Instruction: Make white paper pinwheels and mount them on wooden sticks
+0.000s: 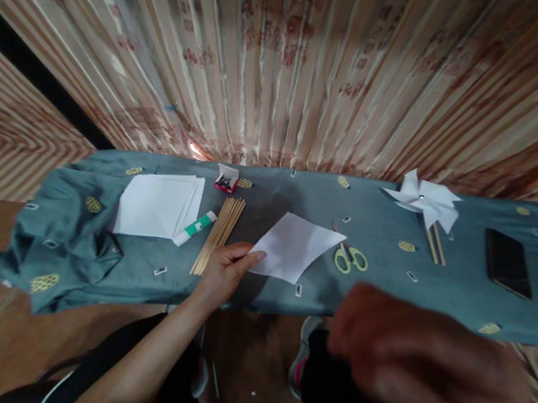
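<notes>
With my left hand (224, 269) I pinched the white sheet (297, 249) over the bench (290, 194), left of the scissors (347, 249); my right hand (411, 364) was too blurred to tell. Positioning the sheet seemed underway; next probably needed steadiness.

The person has two hands: one left hand (227, 268) and one right hand (398, 349). The left hand holds one sheet of white paper (292, 249). On the left lies one paper stack (154, 205); its exact number of sheets cannot be seen. Beside it is one glue stick (196, 227), and farther, one red box (226, 182). The wooden sticks (219, 234) make one bundle, too tight for a sure count. There is one pair of scissors (350, 258). On the right, two pinwheel sticks (436, 245) show below white pinwheel blades (443, 204); whether one pinwheel or two, I cannot tell. Farther right is one smartphone (508, 263). On the near side, two shoes (302, 355) are visible.
</notes>
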A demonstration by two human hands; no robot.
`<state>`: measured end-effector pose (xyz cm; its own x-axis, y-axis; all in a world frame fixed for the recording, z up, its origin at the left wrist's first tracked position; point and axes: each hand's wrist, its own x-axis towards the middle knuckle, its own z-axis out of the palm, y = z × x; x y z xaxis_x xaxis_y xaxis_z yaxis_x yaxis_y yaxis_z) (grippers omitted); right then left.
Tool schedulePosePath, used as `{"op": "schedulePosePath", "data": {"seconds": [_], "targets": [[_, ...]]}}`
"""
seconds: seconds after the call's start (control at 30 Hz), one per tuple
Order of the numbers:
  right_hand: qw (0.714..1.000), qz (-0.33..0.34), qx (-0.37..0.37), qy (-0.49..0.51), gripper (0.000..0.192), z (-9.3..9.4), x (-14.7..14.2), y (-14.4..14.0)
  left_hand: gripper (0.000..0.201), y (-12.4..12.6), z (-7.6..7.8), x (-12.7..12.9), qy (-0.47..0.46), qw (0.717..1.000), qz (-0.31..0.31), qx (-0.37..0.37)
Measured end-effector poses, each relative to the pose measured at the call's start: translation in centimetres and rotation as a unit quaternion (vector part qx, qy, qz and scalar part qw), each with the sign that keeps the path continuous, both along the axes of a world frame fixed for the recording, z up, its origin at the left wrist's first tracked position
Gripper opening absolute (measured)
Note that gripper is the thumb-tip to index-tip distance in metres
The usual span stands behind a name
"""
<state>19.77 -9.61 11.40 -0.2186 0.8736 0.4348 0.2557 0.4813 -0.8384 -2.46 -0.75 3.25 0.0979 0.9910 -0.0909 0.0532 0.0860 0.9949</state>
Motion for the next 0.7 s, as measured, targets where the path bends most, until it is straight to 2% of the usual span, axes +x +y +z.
{"op": "schedulePosePath", "data": {"seconds": [0.03,0.07,0.1,0.2,0.33,0.5,0.7], "targets": [[0.995,-0.087,0.002,-0.039,0.009,0.3,-0.3,2.4,0.024,0.0,0.0,-0.1,0.005,1.000,-0.003,0.006],[0.986,-0.141,0.023,-0.083,0.010,0.4,-0.6,4.5,0.024,-0.1,0.1,-0.2,0.007,1.000,-0.004,0.011],[0.978,-0.160,0.041,-0.128,0.013,0.3,-0.7,6.1,0.023,-0.1,0.1,-0.2,0.007,1.000,-0.006,0.014],[0.973,-0.130,0.048,-0.185,0.029,-1.4,-0.3,8.8,0.021,-0.2,0.1,-0.4,-0.003,1.000,-0.007,0.012],[0.982,-0.109,-0.021,-0.153,0.018,-3.7,0.7,9.1,0.025,-0.4,0.1,-0.6,-0.002,1.000,-0.011,0.003],[0.987,-0.103,-0.060,-0.112,0.015,-4.3,1.1,9.3,0.045,-0.7,0.3,-0.7,-0.018,0.999,-0.022,-0.016],[0.989,-0.105,-0.046,-0.098,0.014,-4.9,0.6,9.8,0.046,-1.0,0.0,-0.6,-0.083,0.990,-0.008,-0.110]]}}
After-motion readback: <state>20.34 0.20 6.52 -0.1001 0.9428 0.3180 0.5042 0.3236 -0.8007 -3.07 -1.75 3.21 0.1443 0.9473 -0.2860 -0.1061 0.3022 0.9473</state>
